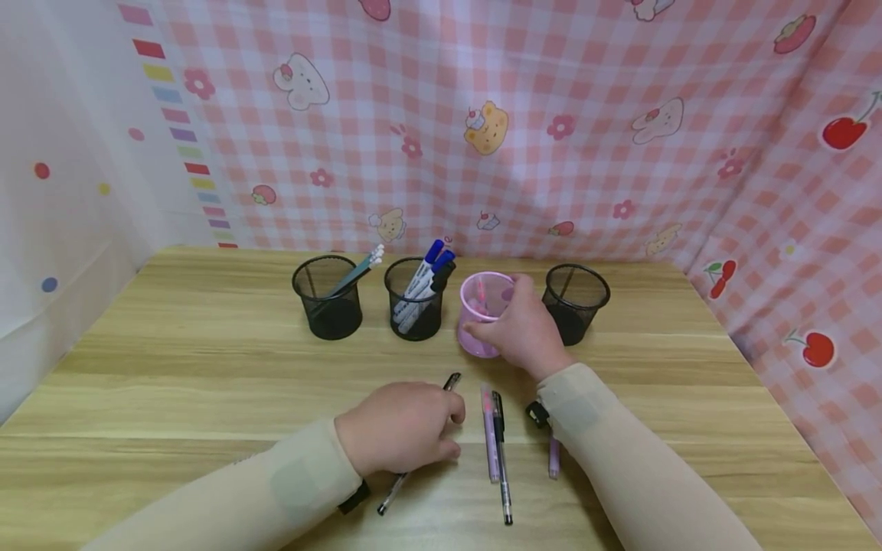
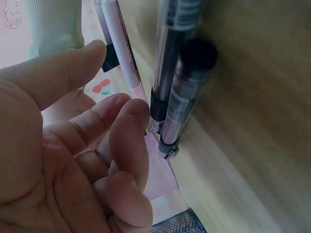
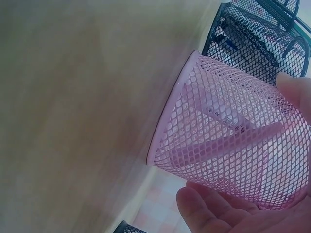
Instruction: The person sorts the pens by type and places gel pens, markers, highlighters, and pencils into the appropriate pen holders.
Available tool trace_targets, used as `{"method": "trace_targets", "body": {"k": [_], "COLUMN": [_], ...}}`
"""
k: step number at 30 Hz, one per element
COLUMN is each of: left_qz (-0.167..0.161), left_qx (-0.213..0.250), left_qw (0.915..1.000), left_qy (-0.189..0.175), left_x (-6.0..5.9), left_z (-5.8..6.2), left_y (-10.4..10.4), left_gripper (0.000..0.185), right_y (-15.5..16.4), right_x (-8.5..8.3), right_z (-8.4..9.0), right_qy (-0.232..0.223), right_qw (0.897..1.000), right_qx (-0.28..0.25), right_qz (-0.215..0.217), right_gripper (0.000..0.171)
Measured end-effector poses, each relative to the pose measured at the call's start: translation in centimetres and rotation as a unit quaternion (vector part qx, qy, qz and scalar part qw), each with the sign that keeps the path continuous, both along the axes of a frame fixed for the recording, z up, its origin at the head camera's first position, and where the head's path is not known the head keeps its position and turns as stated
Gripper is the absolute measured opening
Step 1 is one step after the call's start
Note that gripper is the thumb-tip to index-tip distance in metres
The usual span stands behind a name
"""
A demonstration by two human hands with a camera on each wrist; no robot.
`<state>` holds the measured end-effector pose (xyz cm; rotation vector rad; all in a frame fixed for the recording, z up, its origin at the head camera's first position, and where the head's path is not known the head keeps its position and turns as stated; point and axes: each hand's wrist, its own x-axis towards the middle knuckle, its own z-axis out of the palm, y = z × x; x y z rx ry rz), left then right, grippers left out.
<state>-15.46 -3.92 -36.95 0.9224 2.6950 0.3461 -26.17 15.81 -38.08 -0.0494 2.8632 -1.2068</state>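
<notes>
Pens lie loose on the wooden table [image 1: 172, 321]: a dark pen [image 1: 413, 451] runs under the left hand [image 1: 403, 428], slanting from near-left to far-right, with fingers curled over it; whether they grip it I cannot tell. Just right lie a lilac pen [image 1: 489, 436] and a black pen [image 1: 501, 459], pointing away. Further right, the right hand [image 1: 527, 333] wraps around the pink mesh cup [image 1: 482, 295], between black mesh cups [image 1: 329, 295].

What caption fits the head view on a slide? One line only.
Right hand grips a pink mesh cup among three black ones while left hand rests on a pen on the wooden table.
</notes>
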Motion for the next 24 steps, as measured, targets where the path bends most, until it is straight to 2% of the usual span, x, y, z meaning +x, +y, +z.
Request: {"method": "trace_targets", "body": {"k": [5, 13, 24], "left_qz": [0.010, 0.017, 0.015], "left_qx": [-0.002, -0.031, -0.028], "left_qw": [0.9999, 0.9991, 0.9994], "left_qy": [0.003, -0.024, -0.014], "left_x": [0.0, -0.2, -0.2], "left_z": [-0.1, -0.6, -1.3], "left_y": [0.0, 0.0, 0.0], "left_gripper": [0.029, 0.028, 0.025], "right_y": [0.0, -0.1, -0.1], "right_x": [0.0, -0.1, 0.0], "right_z": [-0.1, -0.2, -0.1], "right_qy": [0.001, 0.002, 0.000], "right_qw": [1.000, 1.000, 1.000], "right_qx": [-0.002, -0.004, -0.004], "right_qz": [-0.001, 0.000, -0.003], "right_gripper": [0.107, 0.107, 0.108]}}
